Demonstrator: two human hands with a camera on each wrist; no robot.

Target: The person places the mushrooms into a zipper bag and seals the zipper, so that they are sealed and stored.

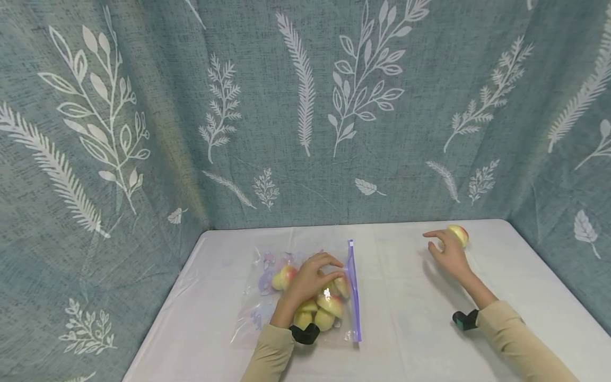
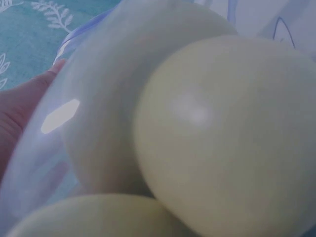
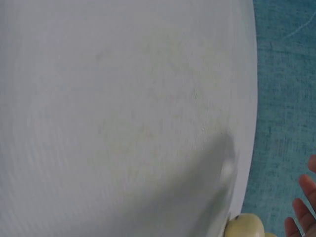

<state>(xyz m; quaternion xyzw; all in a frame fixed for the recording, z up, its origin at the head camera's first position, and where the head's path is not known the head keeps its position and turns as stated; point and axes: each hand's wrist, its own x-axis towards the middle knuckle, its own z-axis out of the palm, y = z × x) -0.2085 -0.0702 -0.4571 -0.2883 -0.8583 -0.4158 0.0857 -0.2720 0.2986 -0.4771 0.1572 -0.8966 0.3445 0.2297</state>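
One clear, purple-zipped plastic bag [image 1: 258,318]: lay beneath left hand [image 1: 312,276], thumb and fingers apart.
Loose yellow-and-red rounded piece [image 1: 459,236]: sat beside right hand [image 1: 450,258], fingers spread, empty (probably light, slippery; best grasped around its sides).

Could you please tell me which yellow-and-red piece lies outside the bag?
The lone piece by the right hand, near the far edge of the table; the others in view are inside the clear bag.

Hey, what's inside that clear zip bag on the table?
Several yellow, red-tinged mushroom-shaped pieces show inside the clear bag. The left hand hides part of it, so the full count can't be told.
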